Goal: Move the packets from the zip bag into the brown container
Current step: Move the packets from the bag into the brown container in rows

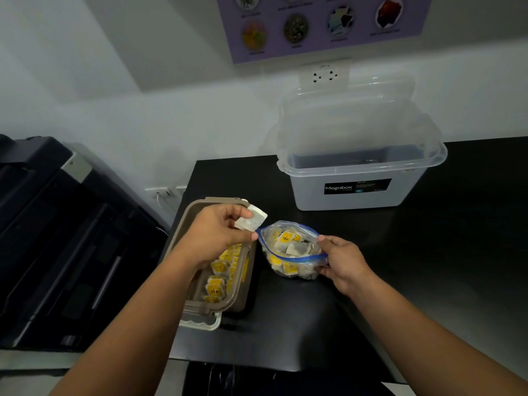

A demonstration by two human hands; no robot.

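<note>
— Where is the packet?
— The left hand [220,230] is pinching one packet [251,221] over the brown container [242,278], just left of the zip bag [291,250].
— And the right hand [340,264]?
— It is gripping the bag's right edge. The container is lying lengthwise away from the person, beneath the left hand. The packet is tilting, its corner pointing up and right.

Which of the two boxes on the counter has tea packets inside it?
The low brown container, beneath the left hand: yellow-labelled packets stand in it. The large clear Megabox box behind it shows none.
</note>
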